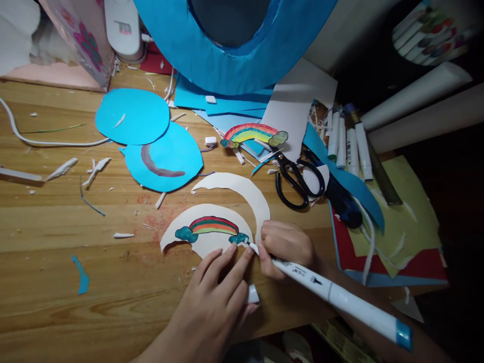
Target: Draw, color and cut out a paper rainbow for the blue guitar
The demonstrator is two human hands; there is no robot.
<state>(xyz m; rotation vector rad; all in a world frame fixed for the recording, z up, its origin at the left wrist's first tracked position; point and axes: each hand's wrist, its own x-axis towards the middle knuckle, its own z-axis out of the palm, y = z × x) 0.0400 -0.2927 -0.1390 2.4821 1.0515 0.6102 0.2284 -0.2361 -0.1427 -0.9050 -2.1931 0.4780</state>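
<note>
We record one person's two hands over a wooden bench (94,292). The grip of the right hand (285,249) is closed, pinching a white marker (310,282) near its writing end; the teal-banded far end slants down toward the lower right. The tip meets the paper at the right edge of the teal right-hand cloud (239,238), where we note a small white patch.

The white paper cutout (206,245) bearing this drawing lies on the bench, directly in front of the left hand (217,297). A striped rainbow (214,225) joins its two clouds. The left hand's fingers are extended, the tips on the paper's lower edge. A white cap (252,294) shows by the thumb; we cannot tell whether the left grip clasps it.

A curved white strip (242,190) arcs around the cutout's upper right side. Beyond it we see two overlapping blue ovals (132,116), the lower one marked with a dark arc. Black-handled scissors (289,165) lie farther right, just beside a second rainbow cutout (251,132).
</note>
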